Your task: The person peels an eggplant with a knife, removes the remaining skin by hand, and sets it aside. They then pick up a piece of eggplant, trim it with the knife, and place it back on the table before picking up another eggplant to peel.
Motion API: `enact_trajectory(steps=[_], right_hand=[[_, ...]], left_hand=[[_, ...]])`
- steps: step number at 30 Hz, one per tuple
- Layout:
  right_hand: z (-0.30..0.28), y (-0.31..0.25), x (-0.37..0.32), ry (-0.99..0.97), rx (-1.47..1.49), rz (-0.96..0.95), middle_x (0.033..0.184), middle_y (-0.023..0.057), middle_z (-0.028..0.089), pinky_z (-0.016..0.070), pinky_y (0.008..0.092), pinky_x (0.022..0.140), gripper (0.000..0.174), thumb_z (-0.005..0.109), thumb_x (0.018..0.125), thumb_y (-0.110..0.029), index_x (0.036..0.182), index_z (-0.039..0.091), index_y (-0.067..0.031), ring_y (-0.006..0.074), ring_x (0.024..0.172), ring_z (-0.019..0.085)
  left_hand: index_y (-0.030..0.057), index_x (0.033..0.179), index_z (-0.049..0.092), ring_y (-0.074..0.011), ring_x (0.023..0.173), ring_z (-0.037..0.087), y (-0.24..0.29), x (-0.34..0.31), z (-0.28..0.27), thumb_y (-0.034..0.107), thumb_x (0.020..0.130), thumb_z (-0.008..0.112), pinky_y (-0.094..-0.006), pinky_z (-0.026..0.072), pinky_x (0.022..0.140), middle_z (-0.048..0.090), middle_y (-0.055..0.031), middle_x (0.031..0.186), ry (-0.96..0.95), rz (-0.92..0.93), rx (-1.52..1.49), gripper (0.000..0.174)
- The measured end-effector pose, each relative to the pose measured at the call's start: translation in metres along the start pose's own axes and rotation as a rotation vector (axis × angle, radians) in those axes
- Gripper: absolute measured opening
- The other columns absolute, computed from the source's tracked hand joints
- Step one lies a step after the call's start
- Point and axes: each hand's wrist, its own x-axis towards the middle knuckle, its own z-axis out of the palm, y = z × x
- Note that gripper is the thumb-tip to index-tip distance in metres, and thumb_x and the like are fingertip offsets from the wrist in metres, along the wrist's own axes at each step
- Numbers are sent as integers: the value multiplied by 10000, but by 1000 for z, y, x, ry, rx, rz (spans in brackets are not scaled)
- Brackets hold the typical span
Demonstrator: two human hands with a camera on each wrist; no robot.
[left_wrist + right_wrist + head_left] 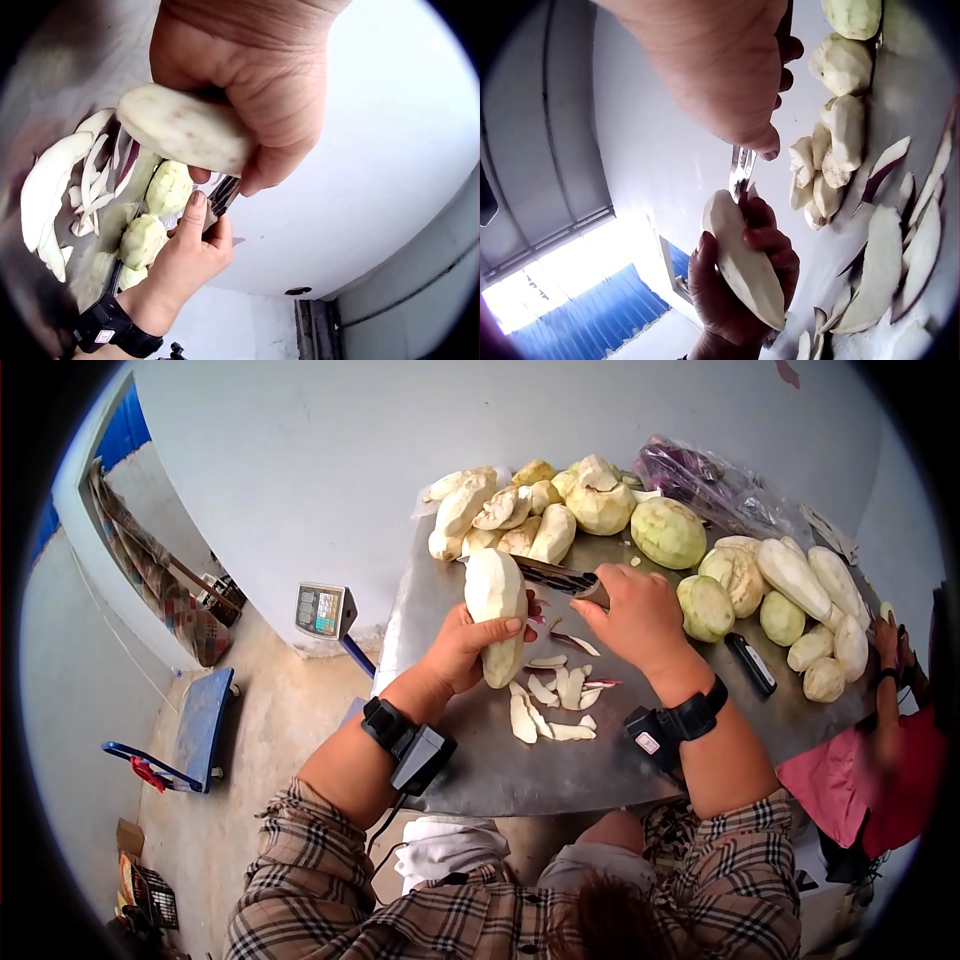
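Observation:
My left hand (462, 645) grips a long, pale peeled eggplant (494, 605) near its lower end, thumb across the front and fingers behind. In the left wrist view the eggplant (184, 127) shows faint brown specks. My right hand (640, 615) holds a peeling knife (560, 577) by its handle, the metal blade pointing left to the eggplant's upper part. In the right wrist view the shiny blade (740, 169) lies close behind the eggplant's tip, partly hidden by it. Below the hands, pale peels (560, 700) with purple skin lie scattered on the metal table (480, 780).
Peeled eggplants (552, 535) are heaped at the back, and more (795, 575) lie at right beside a black object (750, 663). A plastic bag (715, 485) holds purple ones. A scale display (322, 610) stands left, a blue trolley (205, 725) beyond. Another person (890, 760) is at right.

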Motion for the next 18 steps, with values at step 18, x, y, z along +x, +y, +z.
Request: enact_trajectory(steps=[18], right_hand=[[2, 10, 5, -19, 533, 96, 600, 152, 563, 417, 371, 524, 391, 660, 815, -336, 707, 496, 1, 314, 556, 541]], left_hand=[[33, 1254, 416, -258, 876, 629, 1, -2, -11, 160, 698, 753, -392, 518, 794, 571, -111, 1052, -196, -100, -64, 663]])
